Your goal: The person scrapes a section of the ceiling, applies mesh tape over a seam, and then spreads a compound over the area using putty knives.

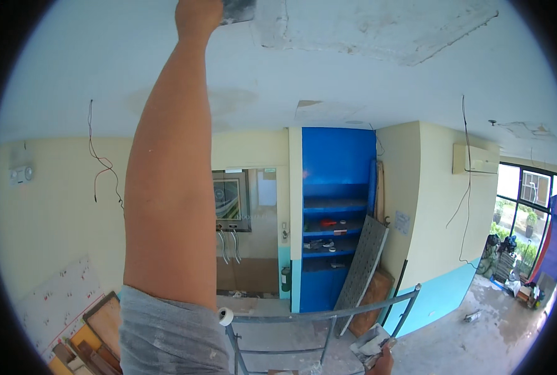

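Observation:
My left arm reaches straight up to the ceiling. My left hand (198,15) is closed at the top edge of the picture, partly cut off. A dark, flat metal putty knife blade (238,11) shows beside it, against the ceiling; its handle is hidden. Next to the blade lies a rough, whitish patch (366,28) with cracked, uneven edges. Low at the right, my right hand (382,362) grips a broad flat trowel (371,342) smeared with pale filler. That trowel is held near the metal scaffold rail, and the lower part of the hand is cut off.
A grey scaffold rail (316,317) stands in front of me. Wires (468,156) hang from the ceiling on both sides. Beyond are blue shelves (334,203), a leaning perforated metal plank (363,265), a glass door and an air conditioner (475,160). Boards (94,356) lean at lower left.

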{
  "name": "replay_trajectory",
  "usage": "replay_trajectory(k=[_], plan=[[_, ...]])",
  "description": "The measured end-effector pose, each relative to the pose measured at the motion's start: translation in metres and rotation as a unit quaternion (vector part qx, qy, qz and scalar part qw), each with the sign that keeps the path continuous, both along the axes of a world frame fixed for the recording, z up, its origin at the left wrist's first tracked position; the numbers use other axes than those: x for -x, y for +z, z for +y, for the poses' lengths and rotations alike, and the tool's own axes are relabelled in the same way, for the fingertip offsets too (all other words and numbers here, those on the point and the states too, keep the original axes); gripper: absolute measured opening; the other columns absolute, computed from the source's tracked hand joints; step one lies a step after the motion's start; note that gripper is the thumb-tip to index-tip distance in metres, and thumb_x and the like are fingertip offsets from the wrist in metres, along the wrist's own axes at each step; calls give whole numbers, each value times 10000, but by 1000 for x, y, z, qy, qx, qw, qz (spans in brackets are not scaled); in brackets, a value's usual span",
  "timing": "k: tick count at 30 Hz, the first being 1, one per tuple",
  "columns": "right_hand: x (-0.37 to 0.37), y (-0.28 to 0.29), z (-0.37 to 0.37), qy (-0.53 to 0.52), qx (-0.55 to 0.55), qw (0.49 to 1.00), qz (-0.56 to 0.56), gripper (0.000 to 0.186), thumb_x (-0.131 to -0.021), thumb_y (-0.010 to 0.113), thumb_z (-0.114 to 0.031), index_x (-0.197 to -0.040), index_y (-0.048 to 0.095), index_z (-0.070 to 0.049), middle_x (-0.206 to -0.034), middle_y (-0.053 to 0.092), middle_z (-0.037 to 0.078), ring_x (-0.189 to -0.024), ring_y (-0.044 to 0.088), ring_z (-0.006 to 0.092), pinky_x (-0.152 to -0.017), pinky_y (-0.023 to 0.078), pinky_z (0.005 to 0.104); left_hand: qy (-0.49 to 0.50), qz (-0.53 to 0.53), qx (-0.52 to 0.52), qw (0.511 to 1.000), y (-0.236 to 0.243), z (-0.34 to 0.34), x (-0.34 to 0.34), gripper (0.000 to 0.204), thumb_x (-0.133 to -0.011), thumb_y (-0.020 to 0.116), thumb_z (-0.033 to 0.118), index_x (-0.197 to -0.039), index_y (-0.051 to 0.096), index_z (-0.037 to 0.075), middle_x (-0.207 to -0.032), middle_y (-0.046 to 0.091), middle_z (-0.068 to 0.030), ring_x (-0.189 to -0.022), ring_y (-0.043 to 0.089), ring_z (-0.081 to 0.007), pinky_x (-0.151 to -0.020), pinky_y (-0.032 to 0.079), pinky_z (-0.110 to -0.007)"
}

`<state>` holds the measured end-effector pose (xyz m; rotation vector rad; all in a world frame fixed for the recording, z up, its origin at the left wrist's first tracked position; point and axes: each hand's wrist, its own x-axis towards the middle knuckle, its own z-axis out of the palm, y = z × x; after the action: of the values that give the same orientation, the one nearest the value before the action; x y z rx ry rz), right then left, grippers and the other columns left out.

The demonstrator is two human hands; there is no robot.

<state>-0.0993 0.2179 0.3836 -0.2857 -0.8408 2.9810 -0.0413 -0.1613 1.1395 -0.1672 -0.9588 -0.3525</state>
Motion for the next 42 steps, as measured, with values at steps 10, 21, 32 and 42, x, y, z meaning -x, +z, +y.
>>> replay_trajectory(k=[10, 21, 32, 42], plan=[[-11, -6, 7, 26, 25, 999, 18, 426, -984, 505, -375, -1287, 518, -76, -1196, 603, 88, -1055, 602, 281, -837, 551, 452, 103, 39, -22, 994, -43, -60, -28, 476, -827, 689, 317, -1123, 525, -18, -1054, 640, -215, -970, 626, -381, -824, 500, -427], [9, -57, 18, 73, 0, 995, 72, 497, -1004, 416, -425, -1346, 455, -66, -1225, 587, 93, -1082, 595, 275, -853, 551, 425, 355, -4, 121, 927, -11, 22, -57, 358, -844, 621, 157, -1137, 534, -31, -1124, 603, -224, -1077, 563, -402, -894, 459, -469], [-58, -10, 31, 37, 16, 997, -70, 426, -1012, 420, -385, -1281, 507, -67, -1146, 602, 89, -1000, 609, 242, -762, 556, 373, 235, 17, -1, 972, -56, 10, -149, 513, -840, 663, 322, -1200, 524, -15, -1121, 617, -218, -1054, 592, -376, -887, 471, -433], [-73, 39, 31, 153, 44, 985, 59, 376, -997, 408, -312, -1311, 490, -121, -1273, 580, 82, -1151, 575, 292, -949, 482, 461, -62, -630, 115, 766, -432, 43, 7, 403, -984, 413, 349, -1198, 610, 70, -1197, 592, -184, -1105, 581, -297, -955, 453, -393]])
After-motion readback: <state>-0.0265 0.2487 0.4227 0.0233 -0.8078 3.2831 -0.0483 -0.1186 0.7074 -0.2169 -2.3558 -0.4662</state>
